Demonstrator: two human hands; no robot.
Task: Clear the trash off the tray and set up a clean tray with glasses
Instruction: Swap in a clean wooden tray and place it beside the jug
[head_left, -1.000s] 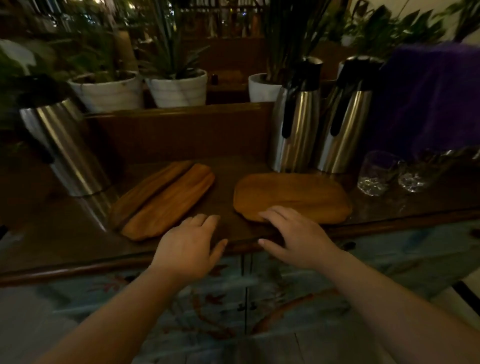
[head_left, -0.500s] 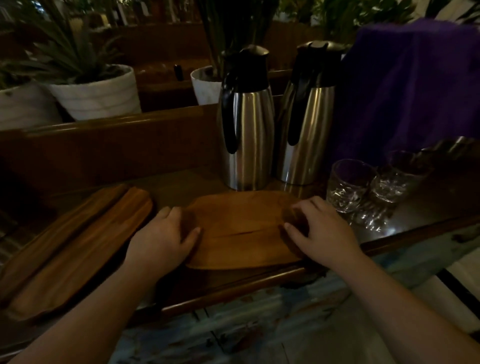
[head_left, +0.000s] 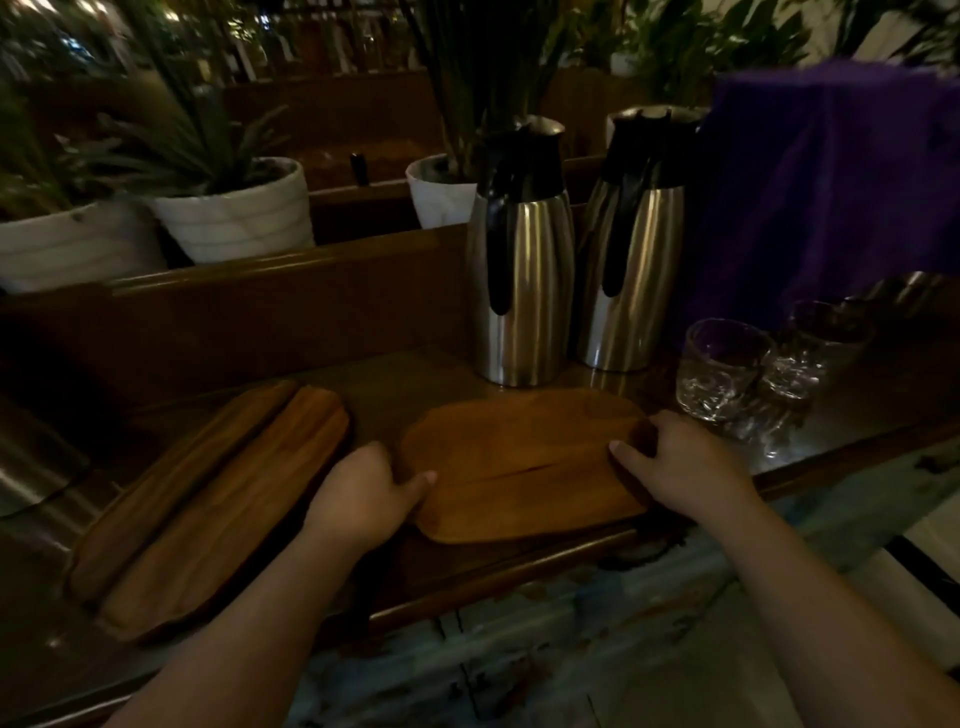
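An oval wooden tray (head_left: 524, 462) lies bare on the dark counter, close to its front edge. My left hand (head_left: 363, 493) grips the tray's left end, thumb on top. My right hand (head_left: 680, 467) grips its right end, fingers curled over the rim. Two clear cut-glass tumblers (head_left: 722, 369) (head_left: 815, 353) stand on the counter just right of the tray, behind my right hand.
Two steel thermos jugs (head_left: 519, 270) (head_left: 634, 260) stand right behind the tray. Two long wooden trays (head_left: 218, 499) lie side by side to the left. A purple cloth (head_left: 831, 182) hangs at the right; white plant pots (head_left: 234, 208) sit behind a wooden ledge.
My hands went from hovering at the counter's front edge to gripping both ends of the oval tray. The view has shifted right and closer to the tray.
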